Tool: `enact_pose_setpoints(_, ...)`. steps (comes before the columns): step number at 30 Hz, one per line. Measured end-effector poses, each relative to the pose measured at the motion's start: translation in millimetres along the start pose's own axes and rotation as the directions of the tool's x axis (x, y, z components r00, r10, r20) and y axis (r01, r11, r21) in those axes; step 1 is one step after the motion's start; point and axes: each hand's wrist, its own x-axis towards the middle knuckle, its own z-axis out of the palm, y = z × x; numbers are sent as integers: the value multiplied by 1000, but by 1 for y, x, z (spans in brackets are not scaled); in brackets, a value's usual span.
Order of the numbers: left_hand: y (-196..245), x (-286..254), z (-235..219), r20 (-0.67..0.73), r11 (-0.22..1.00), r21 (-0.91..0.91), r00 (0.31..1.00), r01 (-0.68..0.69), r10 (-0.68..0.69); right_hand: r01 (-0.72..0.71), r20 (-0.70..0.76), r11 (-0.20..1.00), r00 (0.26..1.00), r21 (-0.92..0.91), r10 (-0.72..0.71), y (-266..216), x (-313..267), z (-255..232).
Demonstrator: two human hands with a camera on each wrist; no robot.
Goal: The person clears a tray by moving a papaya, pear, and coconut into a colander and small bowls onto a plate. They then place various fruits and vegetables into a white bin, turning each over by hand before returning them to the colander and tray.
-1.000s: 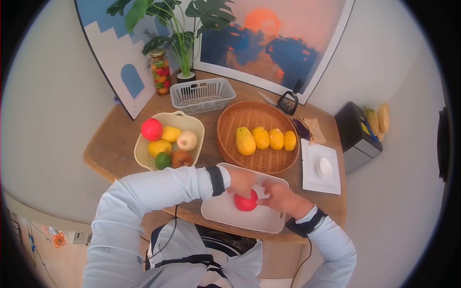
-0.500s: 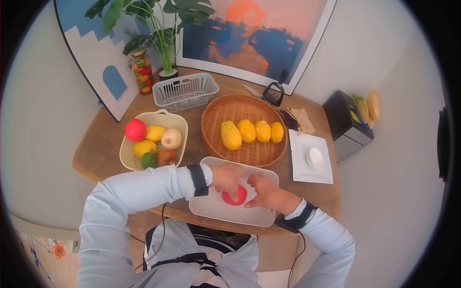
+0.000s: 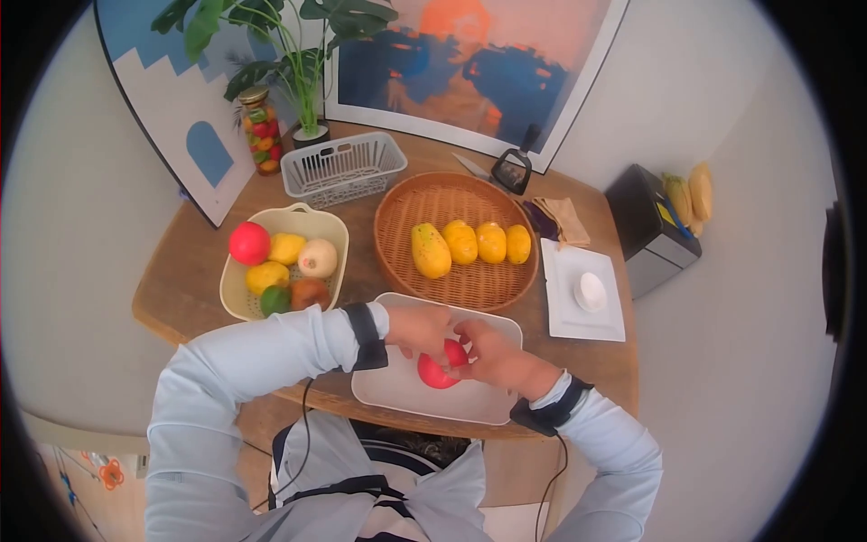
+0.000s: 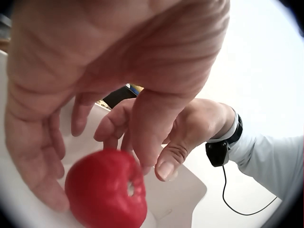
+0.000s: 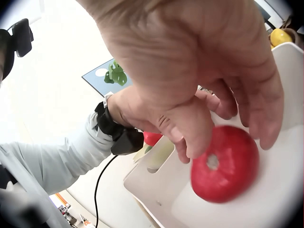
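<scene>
A red tomato [image 3: 437,369] with a pale stem scar is in the white tray [image 3: 384,390] at the table's front edge. My left hand [image 3: 415,327] curls over it from the left; in the left wrist view its fingertips are at one side of the tomato [image 4: 107,190] and its thumb at the other. From the right, my right hand [image 3: 497,354] has its thumb and fingers on the tomato too. The right wrist view shows the right thumb at the upper edge of the tomato [image 5: 224,166], with its fingers bent down on the far side.
A cream basket [image 3: 237,294] of mixed fruit stands at left. Behind the tray is a round wicker basket [image 3: 397,230] with several yellow fruits. At right lies a square white plate [image 3: 587,327] bearing a small white dish [image 3: 590,292]. A grey basket [image 3: 348,185], knife and potted plant are farther back.
My right hand has moved in from the tomato's right side, its fingers now over it. My left hand has shifted slightly up and left. The whole head view has tilted and shifted left.
</scene>
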Motion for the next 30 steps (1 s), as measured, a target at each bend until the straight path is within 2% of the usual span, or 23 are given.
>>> enact_pose_setpoints(2, 2, -8, -3, 19, 1000, 21, 1000, -2, 2, -43, 74, 996, 996, -75, 49, -6, 1, -5)
enact_pose_setpoints(3, 3, -5, -2, 82, 998, 32, 995, 51, -53, -63, 110, 991, 991, -114, 75, -8, 2, -6)
enact_pose_setpoints(6, -13, 18, 14, 222, 982, 42, 956, 186, -191, -177, 269, 984, 947, -28, 178, -14, 4, 4)
enact_pose_setpoints(9, -15, 16, 24, 178, 952, -297, 984, 77, -24, -156, 240, 984, 962, 81, 133, -15, 6, 15)
enact_pose_setpoints(12, -12, 8, 13, 5, 977, -196, 996, -89, 91, 111, 9, 978, 993, 175, -114, 15, 9, 25)
enact_pose_setpoints(15, 1, -12, 0, -45, 962, -270, 999, -36, 24, 28, -21, 983, 999, 180, -25, 8, -3, 15)
enact_pose_setpoints(19, -9, -1, 3, 136, 968, -200, 983, 152, -126, -52, 126, 997, 991, 65, 43, 5, -10, 13)
enact_pose_setpoints(21, -7, 0, 15, 225, 938, -286, 965, 196, -133, -140, 184, 988, 975, 69, 125, -6, -11, 11)
enact_pose_setpoints(22, -6, 0, 20, 269, 920, -324, 954, 219, -132, -241, 231, 960, 951, 142, 205, -15, -11, 9)
enact_pose_setpoints(24, -10, 8, 29, 250, 869, -457, 965, 189, -78, -435, 336, 859, 879, 271, 339, -32, -12, 5)
enact_pose_setpoints(26, -14, 14, 30, 179, 845, -522, 984, 119, -28, -132, 102, 926, 990, 354, 102, 3, -7, 24)
enact_pose_setpoints(27, -17, 15, 29, 120, 852, -520, 993, 64, -2, 29, -21, 930, 1000, 366, -23, 19, -4, 31)
enact_pose_setpoints(28, -16, 13, 26, 60, 857, -515, 998, 10, 25, 15, -19, 925, 1000, 380, -9, 24, -3, 27)
enact_pose_setpoints(30, -15, 6, 19, -28, 838, -546, 1000, -3, -15, -12, -17, 913, 1000, 407, 20, 32, 0, 19)
